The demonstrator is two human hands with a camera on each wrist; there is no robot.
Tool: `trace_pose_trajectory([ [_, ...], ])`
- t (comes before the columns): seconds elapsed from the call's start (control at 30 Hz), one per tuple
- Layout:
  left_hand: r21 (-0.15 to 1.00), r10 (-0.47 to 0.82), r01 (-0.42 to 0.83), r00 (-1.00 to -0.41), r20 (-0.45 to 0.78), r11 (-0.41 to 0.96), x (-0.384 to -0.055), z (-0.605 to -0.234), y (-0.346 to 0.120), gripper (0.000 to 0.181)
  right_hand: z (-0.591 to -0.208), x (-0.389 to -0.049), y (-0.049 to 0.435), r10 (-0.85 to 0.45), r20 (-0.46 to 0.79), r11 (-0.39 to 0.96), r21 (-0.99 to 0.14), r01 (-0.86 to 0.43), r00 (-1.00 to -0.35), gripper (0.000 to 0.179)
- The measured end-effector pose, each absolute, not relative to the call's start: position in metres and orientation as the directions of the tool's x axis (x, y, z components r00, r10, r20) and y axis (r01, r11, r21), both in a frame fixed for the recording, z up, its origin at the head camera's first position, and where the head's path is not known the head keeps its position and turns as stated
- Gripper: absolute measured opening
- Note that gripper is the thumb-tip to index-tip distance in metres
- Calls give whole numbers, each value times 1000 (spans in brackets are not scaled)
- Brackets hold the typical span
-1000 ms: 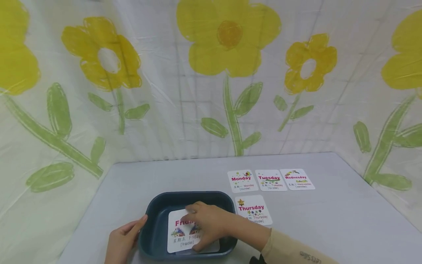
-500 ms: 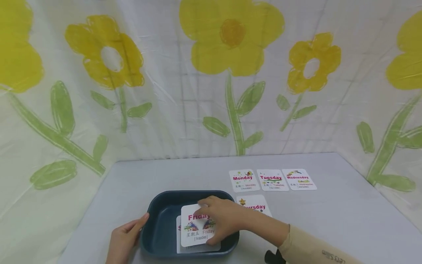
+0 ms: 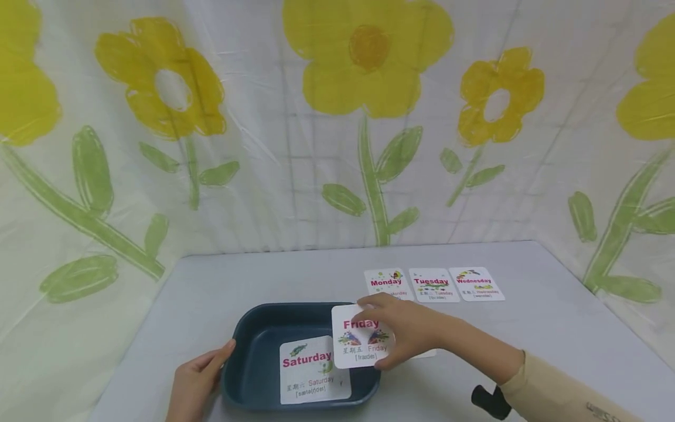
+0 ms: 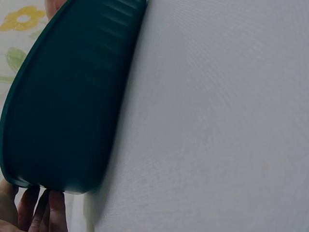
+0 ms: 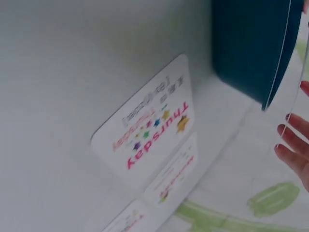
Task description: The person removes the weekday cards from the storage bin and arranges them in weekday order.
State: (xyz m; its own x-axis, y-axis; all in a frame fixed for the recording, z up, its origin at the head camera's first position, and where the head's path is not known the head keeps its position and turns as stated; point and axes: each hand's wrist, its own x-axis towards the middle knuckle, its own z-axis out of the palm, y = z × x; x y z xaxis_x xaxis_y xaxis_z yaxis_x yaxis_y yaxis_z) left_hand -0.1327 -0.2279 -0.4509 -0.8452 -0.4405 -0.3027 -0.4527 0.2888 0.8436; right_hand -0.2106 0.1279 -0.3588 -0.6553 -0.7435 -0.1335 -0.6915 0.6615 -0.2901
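Note:
My right hand [image 3: 406,328] pinches a white card [image 3: 364,351] printed "Friday" by its right side, thumb below and fingers above. The card is raised over the right rim of a dark teal plastic basin [image 3: 253,351]. Inside the basin lies a "Saturday" card [image 3: 306,372], with what looks like a strip of another card at its right edge. My left hand [image 3: 197,378] grips the basin's left rim; its fingers [image 4: 57,212] show against the basin's end in the left wrist view. A "Thursday" card [image 5: 154,121] lies on the table, mostly hidden behind my right hand in the head view.
Cards reading "Monday" [image 3: 385,281], "Tuesday" [image 3: 435,284] and "Wednesday" [image 3: 477,285] form a row at the back of the pale table [image 3: 554,328]. A flower-printed curtain [image 3: 263,176] closes off the back and sides. Something black [image 3: 490,401] sits by the right sleeve.
My right hand has lifted the "Friday" card and carried it rightward to the basin's right rim, uncovering the "Saturday" card. My left hand stays on the left rim.

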Motion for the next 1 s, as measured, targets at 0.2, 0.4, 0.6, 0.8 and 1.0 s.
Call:
trace_pose_trajectory([
  [0.2,842,-434,-454,-847,-306,291,-133,-450,-228,84,-359,-213,156,-711,-128,691,-313,-652,-692,71],
  [0.4,840,-437,-448,-850,-293,307,-133,-450,-228,83,-363,-218,187,-685,-124,709,-342,-617,-718,74],
  [0.6,840,-432,-444,-854,-290,314,-132,-451,-228,83,-375,-222,220,-663,-125,727,-343,-595,-738,72],
  [0.8,837,-426,-451,-853,-302,309,-133,-452,-228,86,-387,-221,247,-648,-114,736,-349,-581,-753,69],
  [1.0,834,-421,-454,-853,-307,312,-134,-452,-229,87,-391,-225,265,-634,-101,745,-344,-571,-767,69],
])
